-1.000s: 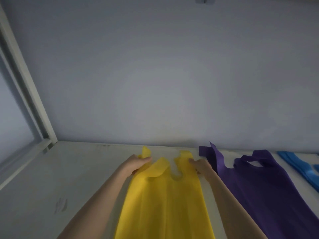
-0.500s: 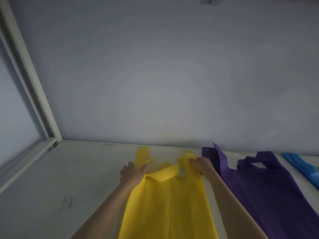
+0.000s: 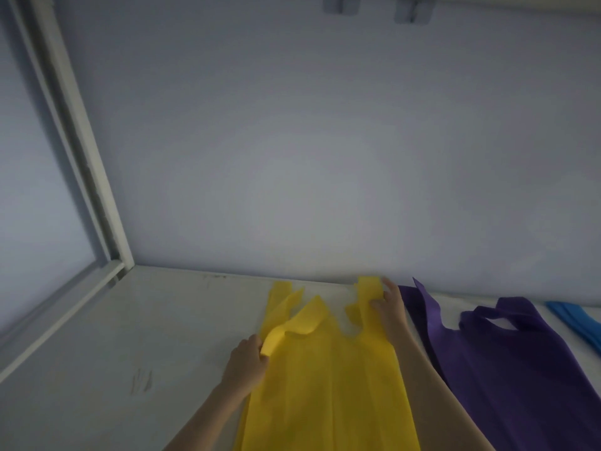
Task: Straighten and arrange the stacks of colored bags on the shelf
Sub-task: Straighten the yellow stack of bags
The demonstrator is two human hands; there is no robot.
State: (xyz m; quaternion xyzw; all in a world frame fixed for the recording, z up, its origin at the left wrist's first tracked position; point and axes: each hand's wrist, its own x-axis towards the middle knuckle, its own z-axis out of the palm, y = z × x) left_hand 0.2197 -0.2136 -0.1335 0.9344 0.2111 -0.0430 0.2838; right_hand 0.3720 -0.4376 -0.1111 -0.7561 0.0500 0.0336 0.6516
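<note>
- Stack of flat yellow non-woven bags (image 3: 328, 379) lies on your white shelf (image 3: 136, 336), just beside the purple bag stack (image 3: 520, 362).
- Your left hand (image 3: 247, 359) pinches a folded-over yellow edge; your right hand (image 3: 388, 307) pinches the far handle loop.
- Fabric looks light, limp, likely slippery between layers; take hold at edges and handles.

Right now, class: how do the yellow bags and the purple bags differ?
The yellow bags are gripped by both hands, left hand and right hand; the purple bags lie untouched. Yellow's top layer is folded over near the left hand; purple's lies flat. Both lie on the shelf, handles toward the wall.
</note>
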